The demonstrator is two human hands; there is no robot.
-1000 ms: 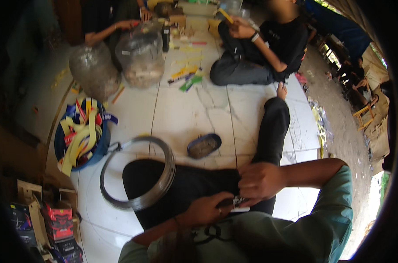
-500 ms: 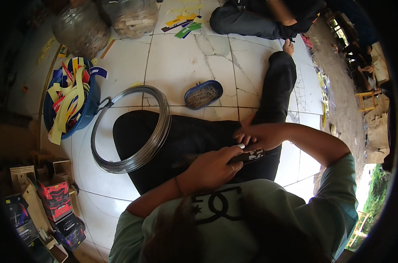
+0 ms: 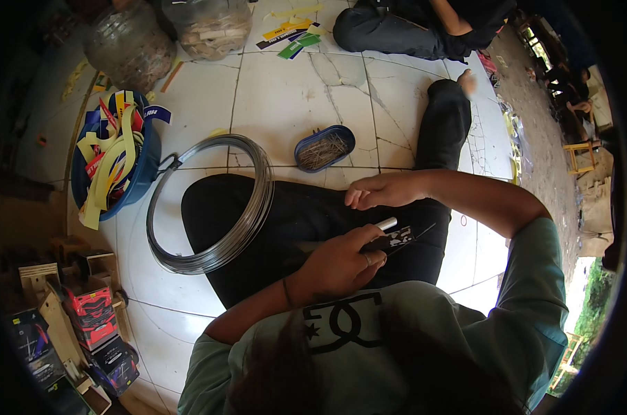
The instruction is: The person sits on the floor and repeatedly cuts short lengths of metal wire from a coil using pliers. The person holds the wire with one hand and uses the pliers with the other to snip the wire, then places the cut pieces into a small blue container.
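Note:
My left hand (image 3: pixel 344 259) is closed around a dark block with pale patches (image 3: pixel 399 237), over my lap. From its top a short silver rod (image 3: pixel 386 224) sticks out beside my thumb. A thin straight wire (image 3: pixel 426 230) juts from the block's right end. Above and apart from it, my right hand (image 3: pixel 386 190) hovers over my leg with its fingers curled together; whether they pinch anything is hidden. A large coil of silver wire (image 3: pixel 258 221) leans across my bent left knee. Beyond my lap, a small blue oval tray (image 3: pixel 350 138) holds many thin metal pins (image 3: pixel 324 150).
A blue tub (image 3: pixel 128 202) full of printed strips stands at the left. Two clear bags (image 3: pixel 210 28) and loose coloured strips (image 3: pixel 293 41) lie farther off. Another person's leg (image 3: pixel 386 34) is at the top. Wooden pieces and boxes (image 3: pixel 92 315) sit at lower left.
My right hand has lifted up and to the left, off the block. The block's end and the thin wire now show. My left hand keeps its grip almost in place.

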